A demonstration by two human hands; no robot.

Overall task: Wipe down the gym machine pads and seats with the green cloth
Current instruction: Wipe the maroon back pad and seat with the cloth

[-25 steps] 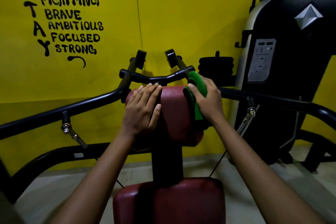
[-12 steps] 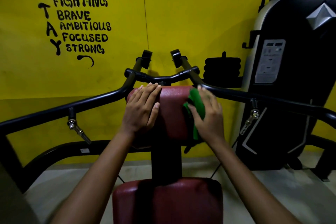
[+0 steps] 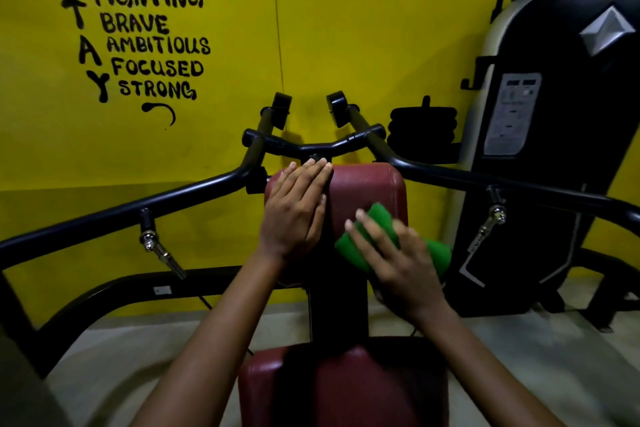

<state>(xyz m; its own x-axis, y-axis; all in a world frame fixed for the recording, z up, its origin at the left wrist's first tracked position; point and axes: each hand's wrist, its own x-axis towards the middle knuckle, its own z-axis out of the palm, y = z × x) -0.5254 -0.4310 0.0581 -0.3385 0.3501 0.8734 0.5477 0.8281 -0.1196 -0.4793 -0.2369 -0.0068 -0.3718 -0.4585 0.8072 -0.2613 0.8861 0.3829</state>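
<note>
Fingers (image 3: 369, 236) of my right hand (image 3: 401, 263) lie stretched out, slightly blurred, pressing the green cloth (image 3: 349, 248) flat against the lower right part of the red back pad (image 3: 367, 191). Green shows at both sides of that hand, so the cloth sits under the palm, low on the pad's right edge. My left hand (image 3: 294, 211) rests flat on the pad's upper left, fingers straight and together, tips at its top edge. Below, I see the red seat (image 3: 304, 388), joined by a black post (image 3: 337, 305). Black handle bars (image 3: 114, 211) spread to both sides. On the yellow wall (image 3: 346, 28), black painted writing (image 3: 138, 28) reads STAY down the side, with POSITIVE, FIGHTING, BRAVE, AMBITIOUS, FOCUSED, STRONG. At right stands a black weight-stack housing (image 3: 571, 149) with a grey label too small to read. Pale floor (image 3: 138, 357) lies beneath.
</note>
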